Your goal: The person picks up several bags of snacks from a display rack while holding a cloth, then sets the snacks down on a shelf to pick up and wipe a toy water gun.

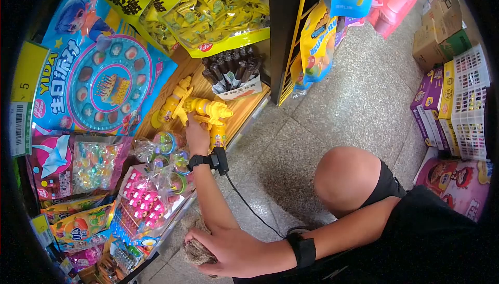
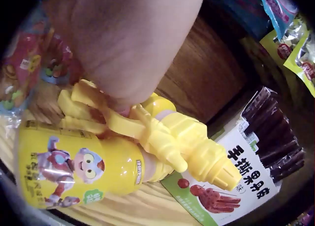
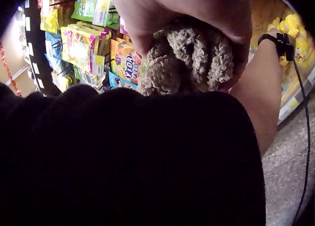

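My left hand (image 1: 198,137) is at several yellow toy-topped bottles (image 1: 205,108) on a wooden shelf. In the left wrist view, the hand (image 2: 133,44) holds a yellow toy-shaped top (image 2: 167,137), its fingertips hidden behind the plastic. A yellow bottle (image 2: 81,164) with a cartoon figure lies on its side just below. Beside it stands a white carton (image 2: 221,186) of dark wrapped sticks (image 2: 273,132). Lower down, my right hand (image 1: 234,253) grips a bunched, fluffy grey-brown cloth (image 1: 197,253). Its folds (image 3: 197,58) bulge between thumb and fingers in the right wrist view.
Bags of yellow-wrapped candy (image 1: 208,13) and a blue candy pack (image 1: 109,76) surround the shelf spot. Clear-wrapped round containers (image 1: 166,141) sit by the left wrist. Bags (image 1: 317,44) hang from a yellow rack. Boxes (image 1: 442,31) and a white basket (image 1: 470,102) stand at right.
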`<state>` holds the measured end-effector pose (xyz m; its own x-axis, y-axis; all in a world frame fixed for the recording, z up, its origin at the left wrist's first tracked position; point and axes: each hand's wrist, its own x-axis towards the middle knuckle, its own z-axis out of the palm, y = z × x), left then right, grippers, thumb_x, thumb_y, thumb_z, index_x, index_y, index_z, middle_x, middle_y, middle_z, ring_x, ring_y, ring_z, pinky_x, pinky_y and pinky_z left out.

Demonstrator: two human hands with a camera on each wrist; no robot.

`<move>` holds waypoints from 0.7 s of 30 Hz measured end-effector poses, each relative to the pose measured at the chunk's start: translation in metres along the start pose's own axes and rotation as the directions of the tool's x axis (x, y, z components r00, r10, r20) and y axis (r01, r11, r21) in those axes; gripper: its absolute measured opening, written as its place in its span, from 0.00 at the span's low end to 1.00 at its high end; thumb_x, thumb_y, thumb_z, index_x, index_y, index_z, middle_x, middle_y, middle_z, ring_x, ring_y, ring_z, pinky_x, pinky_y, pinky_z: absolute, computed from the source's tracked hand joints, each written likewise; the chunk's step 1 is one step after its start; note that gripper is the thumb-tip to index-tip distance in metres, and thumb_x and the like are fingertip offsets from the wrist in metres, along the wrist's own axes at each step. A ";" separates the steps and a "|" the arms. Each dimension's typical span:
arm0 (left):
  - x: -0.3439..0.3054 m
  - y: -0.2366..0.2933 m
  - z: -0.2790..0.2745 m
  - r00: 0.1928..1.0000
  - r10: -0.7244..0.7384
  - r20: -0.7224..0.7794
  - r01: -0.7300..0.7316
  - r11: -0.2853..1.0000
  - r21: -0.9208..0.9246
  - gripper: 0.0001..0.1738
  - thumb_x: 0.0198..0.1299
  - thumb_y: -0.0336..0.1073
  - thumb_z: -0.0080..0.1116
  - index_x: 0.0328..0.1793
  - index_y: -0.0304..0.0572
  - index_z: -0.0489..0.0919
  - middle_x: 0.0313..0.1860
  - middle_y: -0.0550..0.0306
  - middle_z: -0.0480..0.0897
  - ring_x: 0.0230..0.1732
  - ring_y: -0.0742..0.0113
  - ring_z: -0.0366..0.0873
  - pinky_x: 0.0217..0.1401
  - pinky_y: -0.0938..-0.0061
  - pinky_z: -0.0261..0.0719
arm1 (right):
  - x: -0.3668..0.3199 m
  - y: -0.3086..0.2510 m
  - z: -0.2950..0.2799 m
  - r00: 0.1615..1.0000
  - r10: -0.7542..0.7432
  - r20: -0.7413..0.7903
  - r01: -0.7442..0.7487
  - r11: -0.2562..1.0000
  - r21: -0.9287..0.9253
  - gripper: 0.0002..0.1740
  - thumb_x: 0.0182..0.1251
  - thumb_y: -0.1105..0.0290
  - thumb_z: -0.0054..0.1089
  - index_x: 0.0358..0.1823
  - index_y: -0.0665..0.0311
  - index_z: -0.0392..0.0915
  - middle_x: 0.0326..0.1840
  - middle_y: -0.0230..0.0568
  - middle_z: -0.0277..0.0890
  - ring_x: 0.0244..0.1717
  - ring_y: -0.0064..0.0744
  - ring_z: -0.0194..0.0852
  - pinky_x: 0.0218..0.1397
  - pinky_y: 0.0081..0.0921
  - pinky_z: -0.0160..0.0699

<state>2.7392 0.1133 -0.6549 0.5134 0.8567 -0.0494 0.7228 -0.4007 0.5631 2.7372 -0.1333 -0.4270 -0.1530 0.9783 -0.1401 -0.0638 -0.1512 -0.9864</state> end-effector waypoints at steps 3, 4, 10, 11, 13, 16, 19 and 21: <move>-0.003 0.001 0.000 0.998 0.037 -0.050 -0.036 0.999 0.008 0.22 0.57 0.25 0.56 0.59 0.37 0.67 0.48 0.31 0.78 0.51 0.31 0.75 0.52 0.50 0.73 | -0.004 -0.007 -0.005 0.999 0.038 0.014 -0.038 0.998 -0.045 0.27 0.64 0.55 0.58 0.60 0.53 0.59 0.42 0.56 0.64 0.43 0.58 0.70 0.44 0.44 0.69; -0.005 0.002 -0.003 0.999 0.028 -0.046 -0.027 1.000 0.011 0.22 0.56 0.26 0.57 0.58 0.38 0.68 0.46 0.31 0.79 0.50 0.32 0.76 0.50 0.50 0.74 | -0.004 -0.008 -0.006 0.999 0.035 0.012 -0.034 0.998 -0.045 0.27 0.64 0.55 0.58 0.60 0.53 0.59 0.42 0.56 0.64 0.43 0.58 0.70 0.44 0.44 0.69; -0.018 0.011 -0.012 0.997 -0.009 -0.075 0.014 0.998 0.059 0.20 0.54 0.30 0.62 0.53 0.40 0.73 0.42 0.35 0.82 0.47 0.36 0.79 0.48 0.51 0.76 | -0.002 -0.008 -0.009 1.000 0.013 -0.019 -0.014 0.997 -0.069 0.27 0.63 0.56 0.59 0.59 0.53 0.60 0.43 0.56 0.64 0.42 0.59 0.71 0.42 0.46 0.70; -0.019 0.012 -0.013 0.996 -0.029 -0.081 0.035 0.997 0.067 0.20 0.53 0.32 0.63 0.53 0.40 0.73 0.42 0.36 0.82 0.47 0.36 0.79 0.48 0.51 0.76 | -0.001 -0.007 -0.009 0.999 0.013 -0.035 -0.016 0.997 -0.076 0.27 0.63 0.56 0.59 0.59 0.53 0.60 0.43 0.56 0.65 0.42 0.59 0.71 0.42 0.46 0.70; -0.016 0.010 -0.011 0.995 -0.046 -0.084 0.053 0.996 0.076 0.20 0.53 0.34 0.63 0.53 0.40 0.74 0.43 0.36 0.82 0.47 0.36 0.80 0.48 0.52 0.77 | 0.000 -0.007 -0.009 0.998 0.014 -0.054 -0.018 0.997 -0.080 0.27 0.62 0.56 0.59 0.59 0.53 0.60 0.42 0.56 0.65 0.42 0.59 0.71 0.41 0.46 0.71; -0.014 0.011 -0.004 0.983 -0.129 -0.133 0.144 0.984 0.110 0.22 0.52 0.39 0.64 0.52 0.39 0.76 0.42 0.37 0.83 0.46 0.37 0.80 0.48 0.52 0.77 | -0.003 -0.003 -0.006 0.998 -0.002 -0.063 -0.003 0.997 -0.078 0.28 0.61 0.58 0.61 0.59 0.53 0.60 0.42 0.56 0.65 0.42 0.58 0.71 0.41 0.46 0.71; -0.015 0.011 -0.005 0.982 -0.130 -0.139 0.136 0.990 0.031 0.23 0.49 0.42 0.65 0.49 0.38 0.77 0.41 0.37 0.83 0.46 0.38 0.81 0.49 0.53 0.77 | -0.007 -0.004 -0.005 0.998 -0.038 -0.042 0.035 0.997 -0.065 0.28 0.60 0.59 0.61 0.59 0.54 0.60 0.41 0.54 0.65 0.42 0.57 0.72 0.40 0.45 0.71; -0.015 0.013 -0.007 0.980 -0.136 -0.147 0.145 0.988 0.051 0.23 0.49 0.42 0.65 0.49 0.38 0.78 0.41 0.37 0.83 0.46 0.38 0.81 0.48 0.53 0.78 | -0.006 -0.005 -0.010 0.999 0.002 0.038 0.001 0.997 -0.080 0.28 0.60 0.59 0.62 0.59 0.55 0.60 0.43 0.53 0.64 0.42 0.56 0.72 0.41 0.45 0.72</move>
<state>2.7375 0.0974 -0.6413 0.3369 0.9415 -0.0039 0.8123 -0.2885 0.5069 2.7483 -0.1374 -0.4219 -0.1900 0.9719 -0.1386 0.0150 -0.1383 -0.9903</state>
